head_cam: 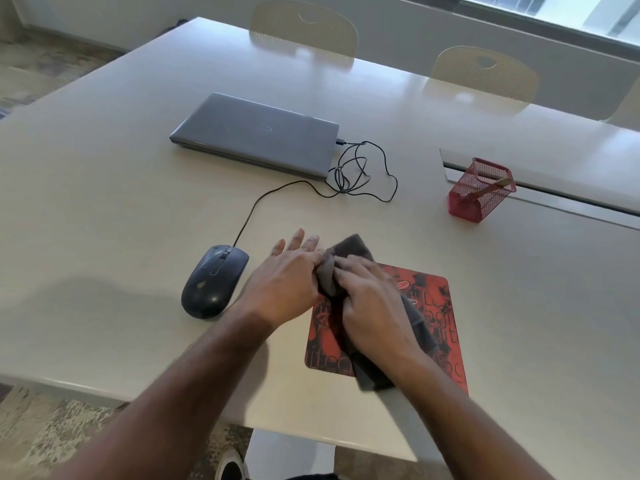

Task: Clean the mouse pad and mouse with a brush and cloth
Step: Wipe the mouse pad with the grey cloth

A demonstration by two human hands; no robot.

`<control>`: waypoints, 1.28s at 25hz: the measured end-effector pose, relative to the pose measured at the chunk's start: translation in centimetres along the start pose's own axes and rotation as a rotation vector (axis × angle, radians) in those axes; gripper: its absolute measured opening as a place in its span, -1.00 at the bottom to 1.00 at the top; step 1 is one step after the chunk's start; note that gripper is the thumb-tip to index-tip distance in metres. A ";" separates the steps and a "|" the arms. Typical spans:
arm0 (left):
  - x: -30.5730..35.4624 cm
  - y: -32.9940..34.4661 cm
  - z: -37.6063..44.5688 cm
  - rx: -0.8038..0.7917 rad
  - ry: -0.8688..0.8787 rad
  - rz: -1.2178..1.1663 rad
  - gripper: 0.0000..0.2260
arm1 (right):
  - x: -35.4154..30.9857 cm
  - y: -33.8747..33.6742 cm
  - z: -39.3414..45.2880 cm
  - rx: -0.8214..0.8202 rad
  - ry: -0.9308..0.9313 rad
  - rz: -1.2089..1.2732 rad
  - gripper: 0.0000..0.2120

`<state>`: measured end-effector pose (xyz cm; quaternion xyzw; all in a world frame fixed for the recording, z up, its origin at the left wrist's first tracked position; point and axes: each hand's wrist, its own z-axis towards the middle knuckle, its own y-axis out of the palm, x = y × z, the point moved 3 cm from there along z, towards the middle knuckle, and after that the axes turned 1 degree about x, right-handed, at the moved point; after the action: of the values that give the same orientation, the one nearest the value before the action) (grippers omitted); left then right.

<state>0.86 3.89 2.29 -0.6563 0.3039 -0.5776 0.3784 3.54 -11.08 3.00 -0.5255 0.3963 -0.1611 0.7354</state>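
Note:
A red and black mouse pad (433, 306) lies flat near the table's front edge. A dark grey cloth (349, 247) lies bunched across its left half. My right hand (370, 299) presses down on the cloth with curled fingers. My left hand (287, 278) pinches the cloth's left edge with thumb and forefinger, its other fingers spread on the table. A black wired mouse (211, 282) sits on the table left of the pad, apart from both hands. A brush handle (498, 184) pokes out of the red mesh holder.
A shut grey laptop (256, 133) lies behind, with the mouse cable (360, 171) coiled at its right. A red mesh holder (479, 190) stands at the right by a slot in the table (104, 188). Two chairs (304, 26) stand at the far side.

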 end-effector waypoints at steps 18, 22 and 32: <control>-0.1 0.2 0.2 0.019 0.000 -0.085 -0.54 | 0.6 -2.4 -4.9 -0.098 -0.013 0.052 -0.54; 0.1 0.0 0.1 0.024 0.003 -0.087 -0.55 | 0.8 -2.0 -1.6 -0.044 0.098 -0.027 -0.58; 0.0 0.1 0.0 0.031 0.009 -0.099 -0.55 | 0.7 -2.7 -8.2 -0.009 0.055 0.013 -0.61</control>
<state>0.88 3.80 2.19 -0.6620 0.2636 -0.6033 0.3582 -1.66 -17.92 4.07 -0.5217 0.4204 -0.1687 0.7229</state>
